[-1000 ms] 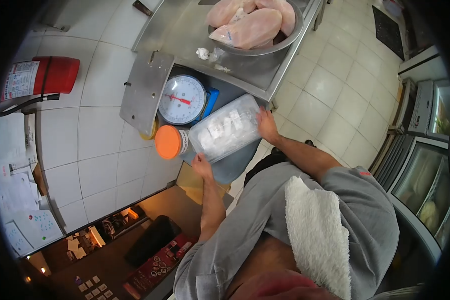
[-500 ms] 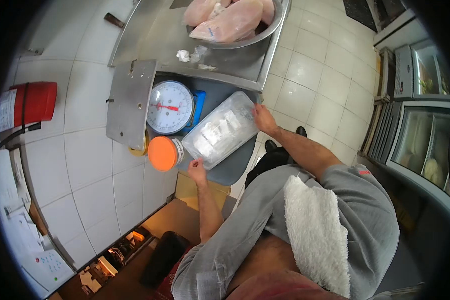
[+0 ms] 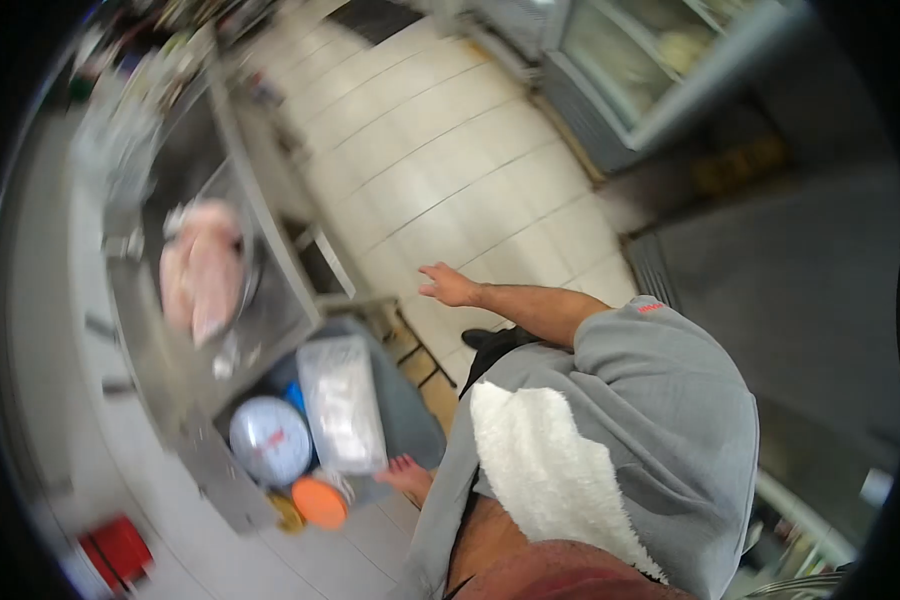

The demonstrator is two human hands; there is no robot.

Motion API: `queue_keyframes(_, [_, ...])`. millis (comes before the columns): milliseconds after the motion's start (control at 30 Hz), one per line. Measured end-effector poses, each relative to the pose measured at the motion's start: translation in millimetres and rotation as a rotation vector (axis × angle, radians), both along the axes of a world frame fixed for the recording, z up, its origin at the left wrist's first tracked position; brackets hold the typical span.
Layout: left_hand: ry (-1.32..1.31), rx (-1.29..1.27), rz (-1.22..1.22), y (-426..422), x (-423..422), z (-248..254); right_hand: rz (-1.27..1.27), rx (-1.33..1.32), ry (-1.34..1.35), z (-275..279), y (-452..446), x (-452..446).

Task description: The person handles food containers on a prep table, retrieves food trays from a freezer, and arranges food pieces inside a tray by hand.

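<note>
A clear plastic container (image 3: 341, 405) with white contents lies on the grey surface (image 3: 410, 425). Just beyond its lower right corner is my left hand (image 3: 404, 474), fingers spread and holding nothing. My right hand (image 3: 450, 285) hangs in the air over the floor, away from the container, its fingers apart with nothing in them. Left of the container stands the blue scale with its round white dial (image 3: 270, 441). A tub with an orange lid (image 3: 320, 502) sits below the dial. The view is blurred by motion.
A steel counter (image 3: 150, 345) holds a metal bowl with pale raw meat (image 3: 202, 270). The tiled floor (image 3: 440, 180) runs up to a glass-door fridge (image 3: 630, 60). A red fire extinguisher (image 3: 116, 552) is at the lower left.
The view has swung round, so the counter and container now appear further left. My right hand has let go of the container and moved away. My left hand has opened beside its corner.
</note>
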State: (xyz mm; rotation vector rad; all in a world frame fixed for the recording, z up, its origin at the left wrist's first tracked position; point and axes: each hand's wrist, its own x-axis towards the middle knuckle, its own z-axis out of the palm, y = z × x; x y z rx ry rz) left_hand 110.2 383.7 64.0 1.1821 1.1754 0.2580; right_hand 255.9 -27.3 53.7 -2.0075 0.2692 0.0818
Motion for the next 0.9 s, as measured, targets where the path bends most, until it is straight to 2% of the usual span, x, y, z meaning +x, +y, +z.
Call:
queue_keyframes(67, [0.075, -0.124, -0.274, -23, -8, -8, -0.287, -0.06, 0.146, -28, -83, -62])
queue_keyframes(133, [0.161, -0.227, -0.664, -61, -7, -15, -0.722, 0.13, 0.196, -7, -166, -139])
queue_keyframes(200, [0.207, -0.273, -1.083, -110, 8, -20, -1.058, 0.019, 0.074, 16, -235, -218])
queue_keyframes(267, [0.16, -0.227, -1.443, -174, 32, -22, -1.301, -0.193, -0.247, 58, -290, -291])
queue_keyframes(333, [-0.028, -0.225, -1.527, -242, 67, -24, -1.399, -0.264, -0.58, 180, -296, -357])
queue_keyframes(400, [-0.192, -0.346, -1.483, -316, 102, -17, -1.4, -0.46, -0.949, 297, -278, -428])
queue_keyframes(433, [-0.208, -0.271, -1.495, -356, 112, 0, -1.412, -0.732, -1.09, 340, -264, -470])
queue_keyframes(467, [-0.23, -0.211, -1.502, -402, 107, 26, -1.405, -1.189, -1.168, 373, -254, -517])
queue_keyframes(533, [-0.337, -0.068, -1.56, -477, 75, 75, -1.14, -1.716, -1.743, 434, -248, -604])
queue_keyframes(567, [-0.372, -0.039, -1.616, -505, 62, 86, -1.283, -1.789, -1.869, 456, -235, -651])
queue_keyframes(667, [-0.396, -0.096, -1.837, -557, 12, 90, -1.946, -1.916, -1.721, 491, -224, -782])
queue_keyframes(700, [-0.369, -0.096, -1.925, -562, -4, 77, -1.991, -1.818, -1.602, 490, -229, -842])
queue_keyframes(733, [-0.281, -0.054, -2.019, -565, -21, 67, -2.15, -1.842, -1.308, 488, -238, -880])
queue_keyframes(767, [-0.149, -0.052, -2.157, -556, -53, 55, -2.22, -1.77, -1.062, 477, -258, -915])
queue_keyframes(800, [-0.109, -0.042, -2.176, -548, -62, 43, -2.274, -1.658, -0.857, 461, -275, -944])
queue_keyframes(833, [-0.098, -0.024, -2.158, -543, -66, 27, -2.293, -1.532, -0.673, 438, -302, -964])
queue_keyframes(900, [-0.034, -0.086, -2.009, -522, -81, 28, -2.236, -1.32, -0.371, 386, -354, -989])
